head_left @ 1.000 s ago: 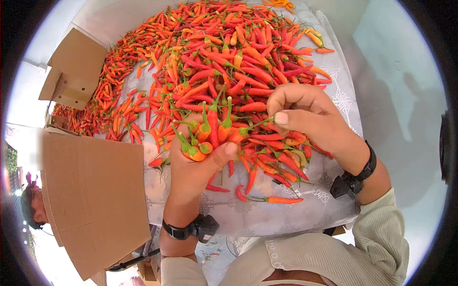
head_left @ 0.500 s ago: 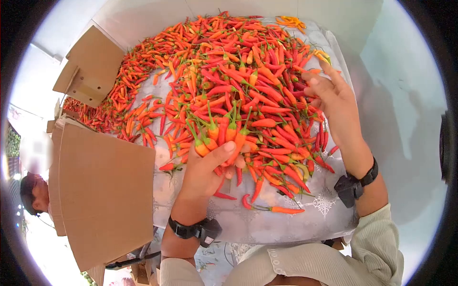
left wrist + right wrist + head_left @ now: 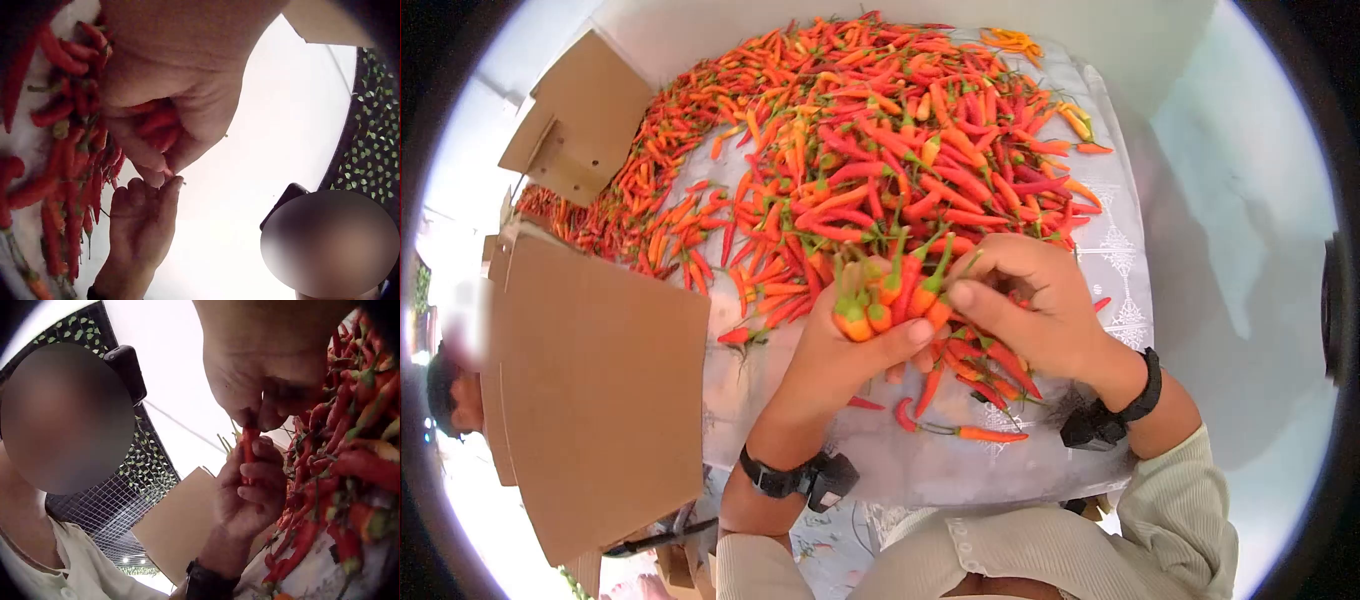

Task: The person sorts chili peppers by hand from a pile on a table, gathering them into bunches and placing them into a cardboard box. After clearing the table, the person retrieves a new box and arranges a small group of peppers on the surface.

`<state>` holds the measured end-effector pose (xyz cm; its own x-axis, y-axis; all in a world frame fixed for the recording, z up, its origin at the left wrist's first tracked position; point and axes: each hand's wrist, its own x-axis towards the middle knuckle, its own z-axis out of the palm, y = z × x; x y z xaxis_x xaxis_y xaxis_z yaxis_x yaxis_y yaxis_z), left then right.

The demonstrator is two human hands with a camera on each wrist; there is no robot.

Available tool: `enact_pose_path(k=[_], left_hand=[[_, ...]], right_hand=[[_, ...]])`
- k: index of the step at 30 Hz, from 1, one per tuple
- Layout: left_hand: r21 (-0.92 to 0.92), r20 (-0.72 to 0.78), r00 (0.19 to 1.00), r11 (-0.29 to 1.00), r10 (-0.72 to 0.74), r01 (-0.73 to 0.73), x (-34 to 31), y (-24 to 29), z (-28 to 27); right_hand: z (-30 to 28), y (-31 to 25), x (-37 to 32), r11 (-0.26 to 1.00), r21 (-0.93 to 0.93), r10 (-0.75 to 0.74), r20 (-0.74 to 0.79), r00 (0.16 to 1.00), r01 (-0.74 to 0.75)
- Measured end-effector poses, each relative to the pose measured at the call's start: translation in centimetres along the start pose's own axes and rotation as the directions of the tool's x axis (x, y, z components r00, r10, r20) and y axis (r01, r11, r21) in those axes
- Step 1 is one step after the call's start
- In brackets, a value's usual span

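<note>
The bunch of chilies (image 3: 890,295) stands in the fist of the left hand (image 3: 840,360), fingers and thumb curled round the orange and red bodies. Its long axis runs from that palm away from the person. The green stems point out past the thumb toward the big pile (image 3: 880,150), and the tips are hidden inside the fist. The right hand (image 3: 1030,305) lies just beside the bunch on its thumb side, with thumb and forefinger pinched on one thin stem (image 3: 966,264) at the bunch's edge. In the right wrist view the two hands meet around a single red chili (image 3: 249,447).

The work seems to be handling one stem at a time. It would likely go best with the pinch close to the cap, the motion along the chili's length, and the left grip firm but not crushing.

A loose chili (image 3: 990,434) lies on the patterned cloth (image 3: 1000,470) under the right wrist. A cardboard sheet (image 3: 600,390) sits outside the left forearm.
</note>
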<state>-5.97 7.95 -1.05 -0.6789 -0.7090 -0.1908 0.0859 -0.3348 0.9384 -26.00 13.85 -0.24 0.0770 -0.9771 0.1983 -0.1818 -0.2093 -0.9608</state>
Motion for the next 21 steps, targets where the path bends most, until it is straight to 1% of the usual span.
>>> enact_pose_path(k=[3,4,7,8,9,11,12,13,14,15,16,17,19,20,21], left_hand=[[0.035,0.005,1.000,0.999,0.003,-0.003,0.0,0.0,-0.3],[0.049,0.009,1.000,0.999,0.004,-0.005,0.1,0.0,-0.5],[0.095,-0.075,0.995,0.994,0.070,-0.062,-0.2,0.6,-0.2],[0.108,-0.096,0.989,0.989,0.111,-0.100,-0.2,0.7,-0.3],[0.125,-0.186,0.967,0.980,0.173,-0.152,-0.6,0.9,-0.4],[0.182,-0.339,0.892,0.951,0.300,-0.251,-1.5,1.4,-0.5],[0.258,-0.447,0.789,0.905,0.422,-0.338,-2.7,2.7,0.5],[0.337,-0.535,0.656,0.846,0.533,-0.413,-3.9,3.7,1.6],[0.577,-0.444,0.479,0.651,0.757,-0.494,-5.2,4.1,0.5],[0.709,-0.385,0.347,0.515,0.855,-0.482,-7.0,5.0,-0.1],[0.824,-0.314,0.205,0.373,0.927,-0.427,-8.8,5.9,-0.6],[0.873,-0.326,0.125,0.349,0.937,-0.340,-10.7,8.0,0.4],[0.960,-0.263,-0.147,0.244,0.954,-0.134,-12.1,10.9,-0.4],[0.977,-0.195,-0.096,0.202,0.976,0.065,-13.8,12.3,-0.8],[0.956,-0.138,-0.032,0.141,0.990,0.256,-15.8,13.8,-1.4]], right_hand=[[0.7,1.3,0.2,0.995,0.054,-0.072,-0.179,0.981,0.083],[0.2,0.0,0.0,0.993,0.097,0.082,-0.174,0.981,-0.065],[-0.3,0.9,0.7,0.998,0.052,-0.011,-0.363,0.932,0.032],[-0.7,1.4,1.0,0.996,-0.031,-0.090,-0.398,0.913,0.084],[-0.8,1.5,1.2,0.989,-0.119,-0.128,-0.386,0.914,0.088],[-0.8,1.6,1.1,0.952,-0.290,-0.204,-0.372,0.906,0.096],[-0.6,2.0,0.9,0.945,-0.319,-0.186,-0.346,0.920,0.071],[-0.5,1.8,1.1,0.912,-0.394,-0.245,-0.304,0.921,0.113],[-0.2,1.6,1.1,0.874,-0.463,-0.290,-0.249,0.924,0.149],[0.0,1.5,1.0,0.830,-0.525,-0.324,-0.183,0.928,0.187],[-0.2,1.5,0.9,0.799,-0.572,-0.314,-0.134,0.940,0.185],[-0.4,1.9,0.9,0.768,-0.609,-0.337,-0.122,0.933,0.198],[-0.7,2.8,1.0,0.703,-0.675,-0.387,-0.100,0.917,0.224],[-0.7,2.6,1.1,0.720,-0.660,-0.381,-0.113,0.918,0.217],[-0.8,2.4,1.1,0.719,-0.653,-0.407,-0.119,0.906,0.238]])
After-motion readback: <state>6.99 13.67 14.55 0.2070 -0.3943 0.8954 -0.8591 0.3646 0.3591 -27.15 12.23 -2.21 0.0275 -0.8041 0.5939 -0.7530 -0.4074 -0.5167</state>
